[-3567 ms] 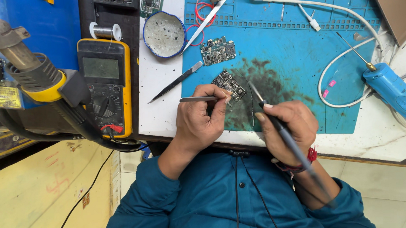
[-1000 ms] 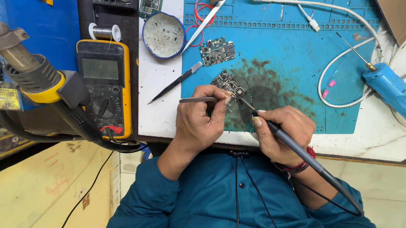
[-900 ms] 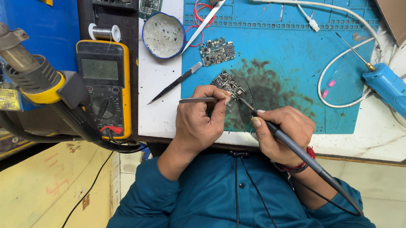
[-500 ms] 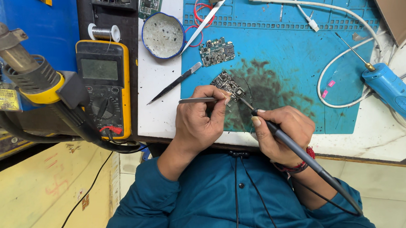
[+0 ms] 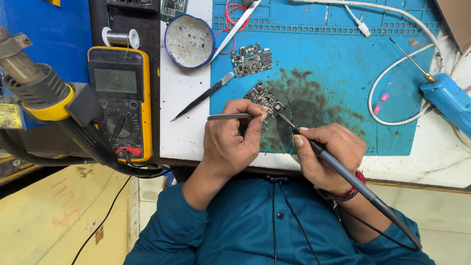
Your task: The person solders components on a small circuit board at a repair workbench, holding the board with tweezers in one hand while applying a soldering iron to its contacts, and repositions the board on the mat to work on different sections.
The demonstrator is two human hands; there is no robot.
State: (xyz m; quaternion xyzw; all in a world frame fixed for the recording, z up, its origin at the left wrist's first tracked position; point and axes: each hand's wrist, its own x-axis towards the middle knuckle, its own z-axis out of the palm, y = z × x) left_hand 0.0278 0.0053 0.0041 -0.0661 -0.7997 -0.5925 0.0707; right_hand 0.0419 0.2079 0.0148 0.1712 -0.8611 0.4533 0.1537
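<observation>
Small circuit board [image 5: 263, 98], tweezers [image 5: 228, 116] and soldering iron [image 5: 343, 173] on the blue mat.
The dark board lies flat and tilted on the stained patch; the silver tweezers lie level, tips at its near edge; the black iron slants, tip touching the same edge.

A white workbench [image 5: 184, 105] is being covered for the most part by a blue silicone work mat [image 5: 338, 54], darkly stained just beyond the hands. A small circuit board [image 5: 263, 97] is lying on the mat at the fingertips of the left hand [image 5: 230, 143]. A second circuit board [image 5: 251, 60] is lying farther out. Spare tweezers [image 5: 205, 95] are resting beyond the left hand, half on the bare white surface. A round blue-rimmed tin [image 5: 189, 42] is sitting beyond them. A white cable [image 5: 397, 67] and a blue handheld tool [image 5: 454, 104] are lying out past the right hand [image 5: 329, 157]. A yellow multimeter [image 5: 120, 100] is lying outside the left hand.
</observation>
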